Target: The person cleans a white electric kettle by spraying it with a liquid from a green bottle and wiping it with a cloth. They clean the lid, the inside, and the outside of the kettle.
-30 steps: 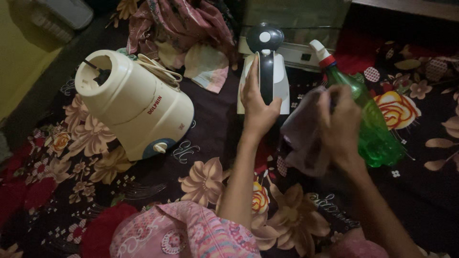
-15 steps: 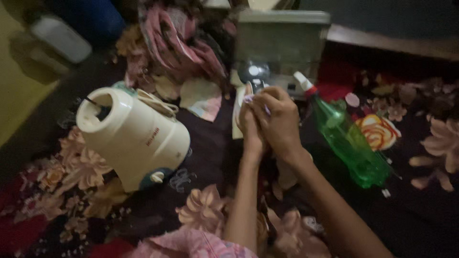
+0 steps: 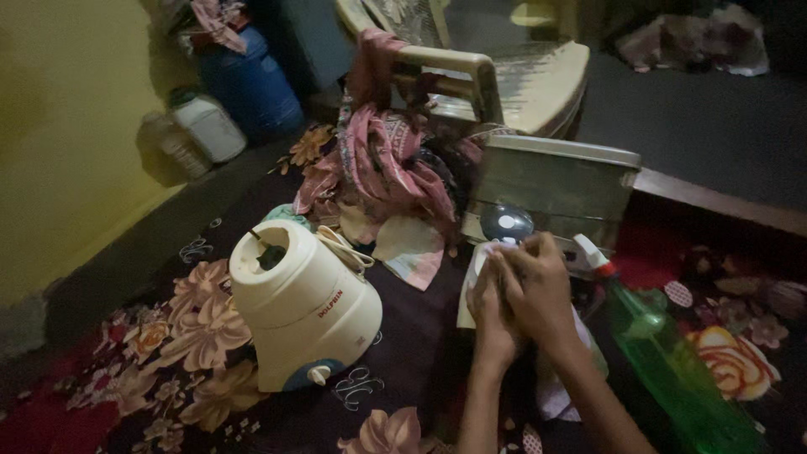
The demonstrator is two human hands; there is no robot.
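Note:
A white electric iron with a dark handle and round dial [image 3: 505, 224] stands upright on the flowered bedspread [image 3: 193, 328]. My left hand [image 3: 487, 318] grips its handle from the left side. My right hand [image 3: 539, 290] presses over the iron's front with a greyish cloth [image 3: 558, 388] bunched under it, and the cloth's tail hangs below my wrist. Both hands touch each other and hide most of the iron's body.
A cream mixer base [image 3: 304, 308] with its coiled cord lies left of the hands. A green spray bottle [image 3: 672, 370] lies on the right. Behind stand a lidded box [image 3: 555, 181], a pile of pink cloth [image 3: 378, 168], a plastic chair [image 3: 521, 76], a blue drum [image 3: 252, 88] and a white can [image 3: 208, 126].
My right hand has moved with the cloth from beside the green bottle onto the iron, joining my left hand. The view has tilted up, showing more of the room behind.

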